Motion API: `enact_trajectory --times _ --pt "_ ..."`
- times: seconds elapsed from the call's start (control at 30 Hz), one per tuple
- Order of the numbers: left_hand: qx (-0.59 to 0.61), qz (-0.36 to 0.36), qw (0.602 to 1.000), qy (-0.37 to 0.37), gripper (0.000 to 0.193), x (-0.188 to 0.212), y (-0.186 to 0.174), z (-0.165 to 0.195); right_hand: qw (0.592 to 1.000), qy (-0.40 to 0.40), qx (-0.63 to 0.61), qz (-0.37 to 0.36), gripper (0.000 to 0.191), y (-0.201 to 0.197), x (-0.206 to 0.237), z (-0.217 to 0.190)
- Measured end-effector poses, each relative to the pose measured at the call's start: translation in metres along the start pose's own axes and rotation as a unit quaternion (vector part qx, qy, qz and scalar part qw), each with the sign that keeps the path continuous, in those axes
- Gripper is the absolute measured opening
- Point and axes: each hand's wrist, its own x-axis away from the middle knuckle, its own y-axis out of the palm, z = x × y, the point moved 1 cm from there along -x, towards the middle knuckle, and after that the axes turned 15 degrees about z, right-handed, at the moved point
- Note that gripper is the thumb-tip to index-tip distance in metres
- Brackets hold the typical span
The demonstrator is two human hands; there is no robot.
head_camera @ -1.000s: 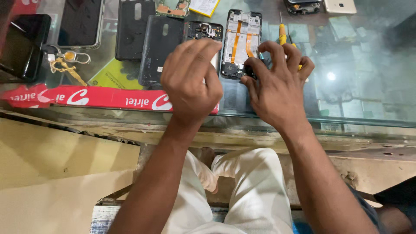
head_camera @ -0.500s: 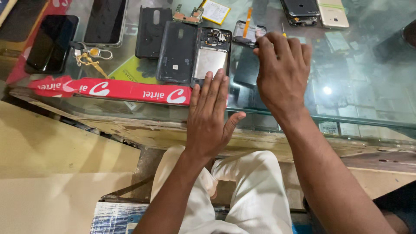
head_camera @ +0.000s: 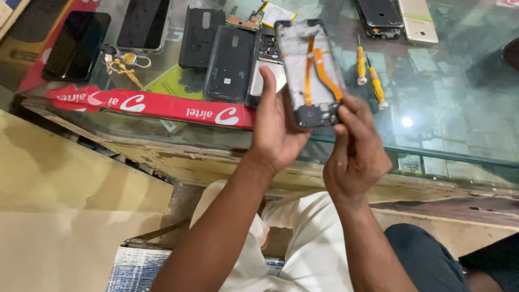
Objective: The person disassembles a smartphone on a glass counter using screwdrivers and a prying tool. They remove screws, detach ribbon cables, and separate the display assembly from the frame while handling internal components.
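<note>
Both hands, left hand and right hand, grip the opened phone frame lifted above the glass tabletop's near edge.

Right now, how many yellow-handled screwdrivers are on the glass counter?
2. One screwdriver lies just right of the opened phone frame held in both hands; the second screwdriver lies beside it, slightly further right. Others may be hidden behind the hands.

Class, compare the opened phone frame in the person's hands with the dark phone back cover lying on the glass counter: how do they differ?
The opened phone frame is lifted off the counter, gripped by left hand and right hand; the dark back cover lies flat, untouched. The frame shows orange ribbon cables inside; the cover is plain and closed. Both are slim rectangular phone parts.
</note>
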Motion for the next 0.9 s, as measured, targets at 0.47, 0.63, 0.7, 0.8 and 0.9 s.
enact_trajectory --times 0.47,0.63,0.7,0.8,0.9 --pt "0.011 -0.065 0.994 -0.085 0.065 -0.052 -0.046 0.006 0.981 -0.012 0.178 -0.073 0.022 -0.020 -0.025 0.057" --pt "0.017 -0.049 0.994 -0.098 0.071 -0.058 -0.051 0.000 0.956 0.166 0.225 -0.090 0.029 -0.011 -0.047 0.104" --pt "0.014 -0.053 0.994 -0.097 0.073 -0.058 -0.047 0.001 0.923 0.225 0.282 -0.137 0.030 -0.012 -0.048 0.119" --pt "0.002 -0.062 0.993 -0.103 0.075 -0.053 -0.040 0.002 0.946 0.086 0.255 -0.180 0.025 -0.018 -0.043 0.134" --pt "-0.007 -0.060 0.993 -0.105 0.076 -0.048 -0.032 0.000 0.950 0.071 0.257 -0.165 0.036 -0.027 -0.037 0.149"
